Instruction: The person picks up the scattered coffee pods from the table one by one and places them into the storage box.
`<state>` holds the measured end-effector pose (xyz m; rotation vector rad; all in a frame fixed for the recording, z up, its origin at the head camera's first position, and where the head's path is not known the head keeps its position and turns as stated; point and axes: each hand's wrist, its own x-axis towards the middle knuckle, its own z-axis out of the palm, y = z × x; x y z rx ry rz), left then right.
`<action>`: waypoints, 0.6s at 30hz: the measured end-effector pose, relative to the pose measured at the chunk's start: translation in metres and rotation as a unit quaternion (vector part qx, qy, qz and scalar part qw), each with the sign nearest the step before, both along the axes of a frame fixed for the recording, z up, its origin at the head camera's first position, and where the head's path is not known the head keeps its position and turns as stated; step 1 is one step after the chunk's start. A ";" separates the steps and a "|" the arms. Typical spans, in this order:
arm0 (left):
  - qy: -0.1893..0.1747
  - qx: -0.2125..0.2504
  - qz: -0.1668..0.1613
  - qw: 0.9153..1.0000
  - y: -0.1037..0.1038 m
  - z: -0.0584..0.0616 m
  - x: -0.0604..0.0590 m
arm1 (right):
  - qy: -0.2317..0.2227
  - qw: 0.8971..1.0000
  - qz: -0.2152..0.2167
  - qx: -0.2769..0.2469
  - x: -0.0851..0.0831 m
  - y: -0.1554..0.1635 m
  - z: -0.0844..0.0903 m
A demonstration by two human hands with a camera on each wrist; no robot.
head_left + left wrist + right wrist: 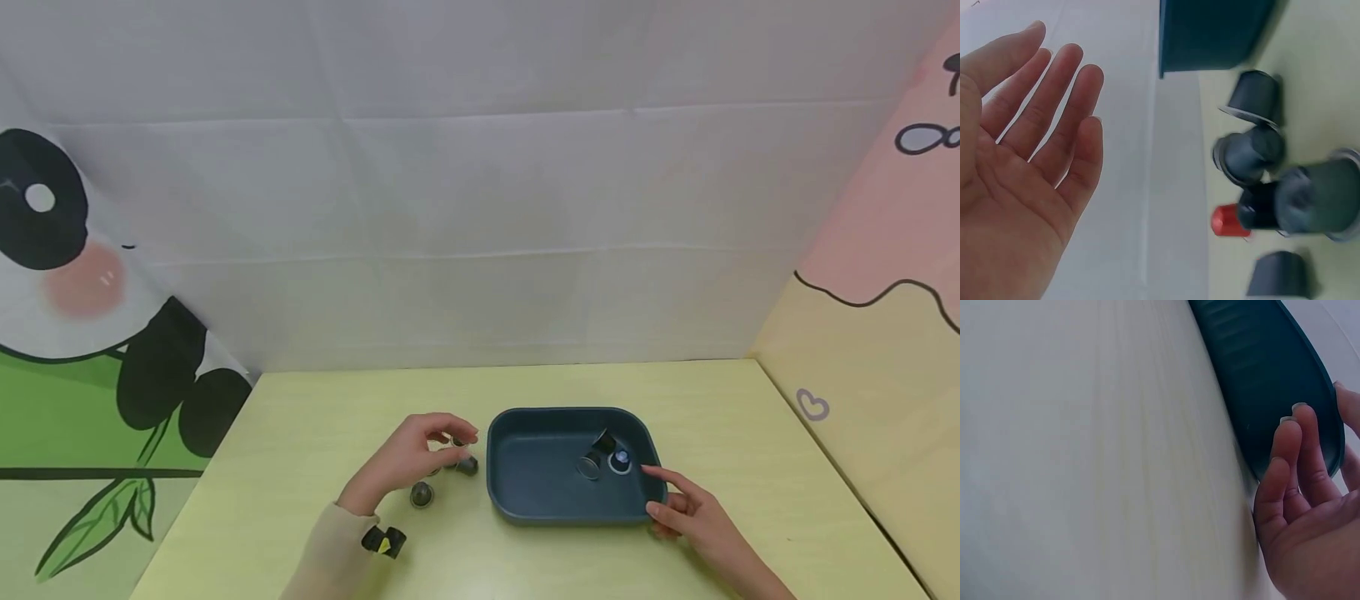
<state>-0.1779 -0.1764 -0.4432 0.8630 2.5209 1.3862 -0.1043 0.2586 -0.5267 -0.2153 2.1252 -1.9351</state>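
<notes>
My left hand [420,454] hovers over a cluster of coffee capsules left of the tray. In the left wrist view its palm and fingers [1063,94] are spread, with nothing in them. Below it lie dark capsules [1254,97] and one small red capsule [1229,220]. One dark capsule [422,495] sits nearest to me, apart from the others. At the right end of a dark blue tray [525,508], my right hand [690,508] holds the rim, thumb and index finger on the edge, other fingers curled against the outside. Inside the tray are dark capsules [604,442] and one with a bluish top [620,461].
The tray stands on a pale yellow table [300,417]. A white cloth wall [480,208] closes off the back, and printed panels stand at the left [75,400] and right [862,375]. A black band with a yellow mark [384,542] is around my left wrist.
</notes>
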 end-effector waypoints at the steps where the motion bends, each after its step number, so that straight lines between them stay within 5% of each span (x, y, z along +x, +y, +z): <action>1: -0.003 0.001 0.002 1.000 -0.004 -0.003 0.002 | 0.001 1.000 0.000 0.001 0.000 0.000 0.000; 18: -0.031 -0.038 0.063 0.997 -0.052 -0.048 0.026 | -0.003 1.000 0.009 -0.004 -0.002 0.001 -0.001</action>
